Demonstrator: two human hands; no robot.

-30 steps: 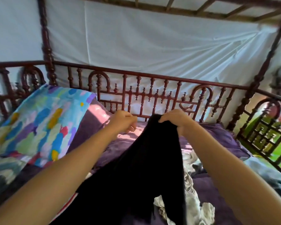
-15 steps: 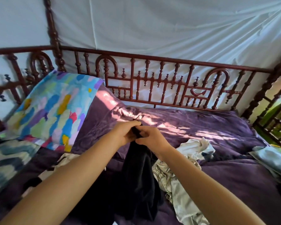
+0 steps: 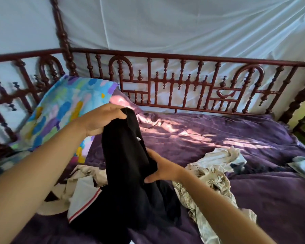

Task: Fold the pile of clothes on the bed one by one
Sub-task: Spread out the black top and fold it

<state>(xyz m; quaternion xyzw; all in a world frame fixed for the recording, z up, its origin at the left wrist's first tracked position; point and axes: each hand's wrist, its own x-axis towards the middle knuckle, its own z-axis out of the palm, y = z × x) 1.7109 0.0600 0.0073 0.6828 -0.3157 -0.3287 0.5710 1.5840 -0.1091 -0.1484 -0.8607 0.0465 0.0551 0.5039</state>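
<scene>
Garment point(image 3: 127, 152) hangs vertically — left hand point(image 3: 99, 120) grips top, right hand point(image 3: 163, 170) clutches middle.

Both arms are bare and reach forward; the left forearm point(image 3: 33, 173) enters from the lower left and rises toward the middle, while the right forearm point(image 3: 224, 208) enters from the lower right; the left hand point(image 3: 100, 120) is held higher and farther out, its fingers curled over the top end of a black garment point(image 3: 127, 155) and gripping it; the right hand point(image 3: 164, 170) sits lower and nearer, thumb pointing left, pinching the garment's middle between thumb and fingers; the two hands are apart, one above the other.
</scene>
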